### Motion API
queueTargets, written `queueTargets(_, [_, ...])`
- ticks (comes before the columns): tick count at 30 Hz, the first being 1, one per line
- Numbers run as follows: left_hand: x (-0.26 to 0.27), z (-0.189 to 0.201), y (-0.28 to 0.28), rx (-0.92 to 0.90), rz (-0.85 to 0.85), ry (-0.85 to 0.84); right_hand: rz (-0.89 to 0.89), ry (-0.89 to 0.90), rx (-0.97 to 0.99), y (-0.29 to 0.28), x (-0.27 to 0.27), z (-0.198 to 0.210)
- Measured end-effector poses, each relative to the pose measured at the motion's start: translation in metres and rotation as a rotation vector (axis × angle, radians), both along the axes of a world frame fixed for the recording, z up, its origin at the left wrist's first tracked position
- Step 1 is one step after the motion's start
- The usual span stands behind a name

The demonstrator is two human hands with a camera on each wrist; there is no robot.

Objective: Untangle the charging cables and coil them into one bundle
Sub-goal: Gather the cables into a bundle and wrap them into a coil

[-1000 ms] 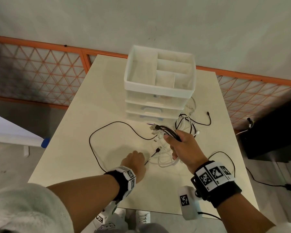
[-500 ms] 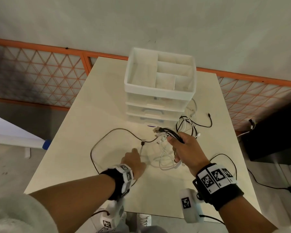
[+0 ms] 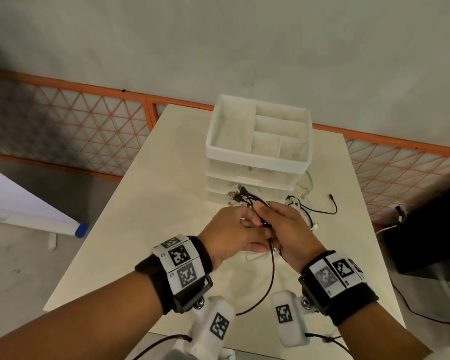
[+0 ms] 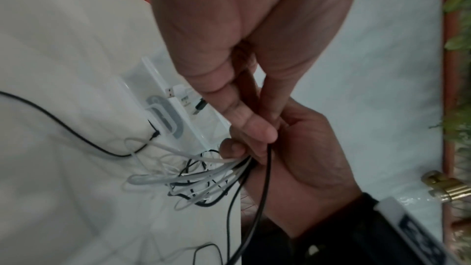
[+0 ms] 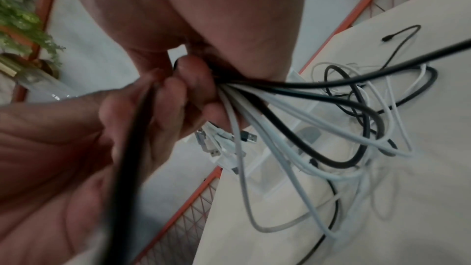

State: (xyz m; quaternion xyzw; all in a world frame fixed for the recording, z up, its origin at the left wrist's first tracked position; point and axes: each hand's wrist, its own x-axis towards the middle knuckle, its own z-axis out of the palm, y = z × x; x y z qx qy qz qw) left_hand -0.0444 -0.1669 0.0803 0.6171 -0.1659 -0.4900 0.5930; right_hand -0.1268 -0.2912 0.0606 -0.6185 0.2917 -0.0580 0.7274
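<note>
My right hand [image 3: 276,219] grips a bunch of white and black charging cables [image 5: 293,108] above the table, in front of the drawer unit. Their USB plug ends [image 3: 238,197] stick out past its fingers. The rest of the tangle [image 4: 203,176] droops onto the table to the right. My left hand [image 3: 244,219] is pressed against the right one and pinches a single black cable [image 3: 272,268] between thumb and fingers [image 4: 262,128]. That cable hangs down between my wrists and loops off the near table edge. One black plug end [image 3: 331,197] lies loose at the right.
A white drawer organiser [image 3: 257,157] with an open divided top stands just behind my hands on the cream table [image 3: 153,203]. An orange lattice railing [image 3: 89,131] runs behind. A dark box [image 3: 426,229] sits off the right edge, and a white roll with a blue cap [image 3: 79,229] lies on the floor at the left.
My left hand rose from the table and moved right to meet the right hand, bringing the black cable. The black loop that lay on the left of the table is gone.
</note>
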Motion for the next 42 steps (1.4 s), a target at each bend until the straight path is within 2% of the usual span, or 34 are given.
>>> queueTargets(3, [0.001,0.01,0.004,-0.012,-0.01,0.085,0.034,-0.005,-0.129,-0.001,0.002,0.003])
queueTargets(6, [0.02,0.025,0.01,0.157,-0.092,-0.064,0.053,0.007,-0.298,-0.003,0.002,0.008])
queueTargets(10, [0.065,0.031,0.013,0.334,0.243,-0.411,0.135,0.023,-0.369,-0.008,-0.001,0.02])
queueTargets(11, [0.072,0.028,0.012,0.364,0.278,-0.421,0.152,0.018,-0.371,-0.009,-0.001,0.023])
queueTargets(12, [0.077,0.025,0.011,0.388,0.274,-0.364,0.17,0.01,-0.384,-0.009,-0.001,0.028])
queueTargets(14, [0.079,0.018,0.009,0.394,0.206,-0.137,0.213,-0.024,-0.427,-0.006,0.001,0.04])
queueTargets(17, [0.073,0.016,0.007,0.2,0.081,0.202,0.242,-0.05,-0.46,-0.006,0.007,0.056])
queueTargets(19, [0.072,0.023,0.004,0.085,0.048,0.312,0.254,-0.001,-0.523,-0.012,0.008,0.062])
queueTargets(21, [0.073,0.036,0.001,0.075,-0.011,0.24,0.292,0.094,-0.603,-0.018,0.009,0.068])
queueTargets(24, [0.07,0.055,-0.003,0.111,-0.128,-0.008,0.324,0.177,-0.676,-0.021,0.013,0.075])
queueTargets(26, [0.065,0.063,-0.007,0.123,-0.221,-0.184,0.289,0.166,-0.69,-0.019,0.016,0.078])
queueTargets(28, [0.061,0.065,-0.01,0.124,-0.199,-0.281,0.233,0.119,-0.693,-0.017,0.019,0.082])
queueTargets(30, [0.062,0.063,-0.011,0.107,-0.09,-0.29,0.218,0.074,-0.677,-0.014,0.02,0.083])
queueTargets(33, [0.063,0.062,-0.012,0.046,0.031,-0.2,0.205,0.018,-0.664,-0.011,0.019,0.084])
queueTargets(35, [0.06,0.063,-0.01,-0.002,0.072,-0.122,0.18,-0.006,-0.671,-0.011,0.018,0.083])
queueTargets(37, [0.058,0.063,-0.008,-0.045,0.043,-0.07,0.163,-0.006,-0.683,-0.012,0.018,0.082])
queueTargets(40, [0.056,0.06,-0.008,-0.054,-0.028,-0.188,0.158,0.009,-0.67,-0.011,0.018,0.079])
queueTargets(42, [0.056,0.056,-0.01,-0.055,0.046,-0.275,0.15,0.014,-0.62,-0.009,0.018,0.078])
